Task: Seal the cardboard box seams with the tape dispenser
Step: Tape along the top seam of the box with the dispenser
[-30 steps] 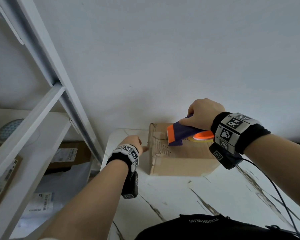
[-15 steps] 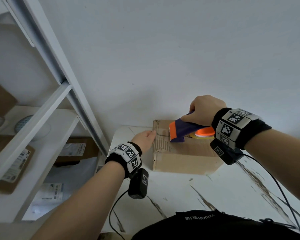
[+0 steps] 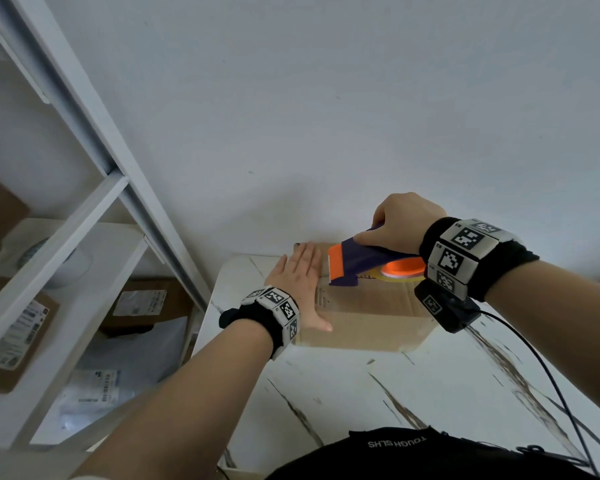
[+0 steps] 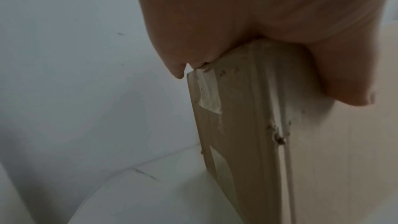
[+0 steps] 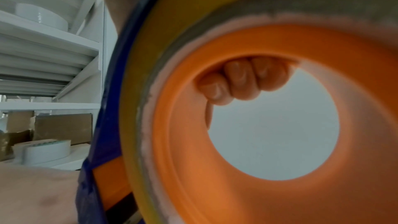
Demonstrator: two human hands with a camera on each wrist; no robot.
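A brown cardboard box [image 3: 371, 317] sits at the far end of the white marble table [image 3: 378, 393], against the wall. My left hand [image 3: 300, 277] lies flat with straight fingers on the box's left top edge, thumb down its front face; the left wrist view shows the palm pressing the box [image 4: 247, 125] corner. My right hand [image 3: 400, 225] grips the purple and orange tape dispenser [image 3: 361, 263] over the box top, its orange blade end beside my left fingers. Through the dispenser's [image 5: 247, 142] orange hub in the right wrist view, the curled fingers [image 5: 239, 81] show.
A white shelving unit [image 3: 84, 209] stands at the left with cardboard parcels [image 3: 142, 303] and plastic mailers [image 3: 118, 372] on it. White tape rolls [image 5: 43, 151] sit on a shelf. A black cable [image 3: 548, 375] trails from my right wrist across the table. The wall is close behind the box.
My left hand has moved from beside the box's left side onto its top and flattened there. The dispenser has stayed over the box top.
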